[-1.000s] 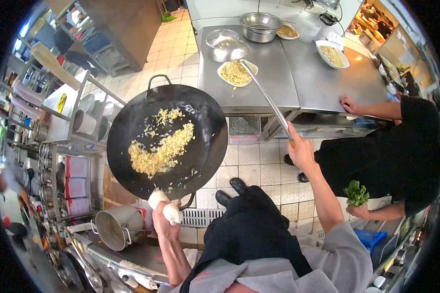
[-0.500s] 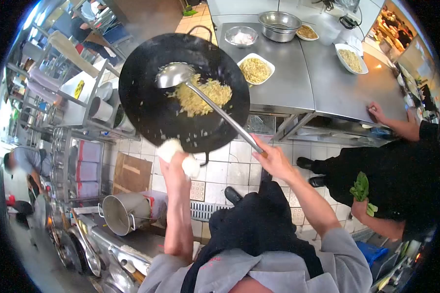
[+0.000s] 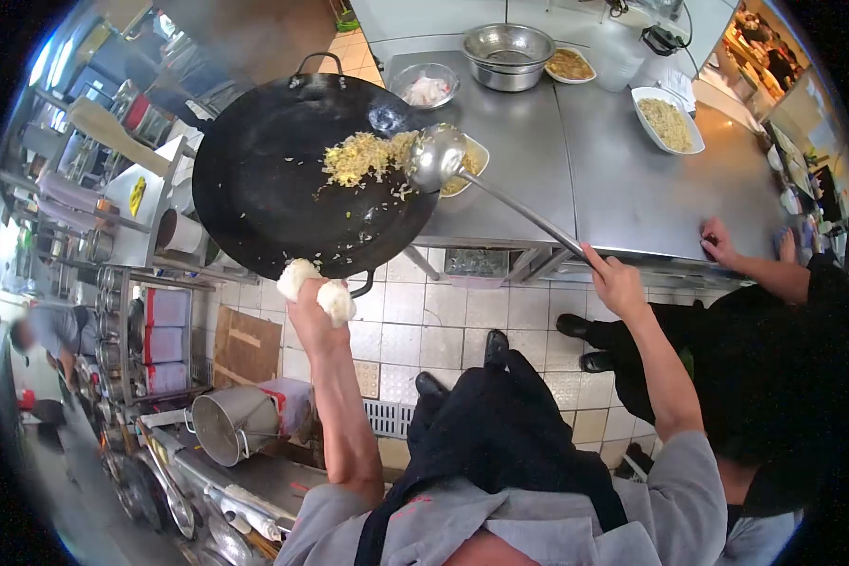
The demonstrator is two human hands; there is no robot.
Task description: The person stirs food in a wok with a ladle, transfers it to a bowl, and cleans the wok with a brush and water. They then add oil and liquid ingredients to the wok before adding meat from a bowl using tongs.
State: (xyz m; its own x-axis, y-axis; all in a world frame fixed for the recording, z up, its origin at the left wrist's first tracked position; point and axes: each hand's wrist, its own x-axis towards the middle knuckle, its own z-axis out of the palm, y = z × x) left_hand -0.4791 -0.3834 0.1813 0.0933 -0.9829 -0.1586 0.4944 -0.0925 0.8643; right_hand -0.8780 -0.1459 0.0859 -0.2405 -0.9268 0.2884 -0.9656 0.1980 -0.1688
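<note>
Compared with half a second ago, the ladle's bowl is showing at the right rim of the wok (image 3: 288, 208) instead of over its far left part. The rice (image 3: 358, 158) is lying nearer that rim, and the white dish (image 3: 482, 157) by the left edge of the worktop (image 3: 519, 127) is now being partly hidden by the wok and ladle. The left forearm is reaching straight forward; the left hand (image 3: 316, 319) is gripping a white cloth (image 3: 298, 275) at the wok's near handle. The right arm is stretching forward and inward, with the right hand (image 3: 620, 286) clasping the end of the ladle (image 3: 519, 210). The ladle's long axis is running diagonally, its bowl pointing forward and left. The wok is overlapping the worktop's front left corner in this view; whether they are touching is not showing. Its handles are lining up roughly fore and aft.
</note>
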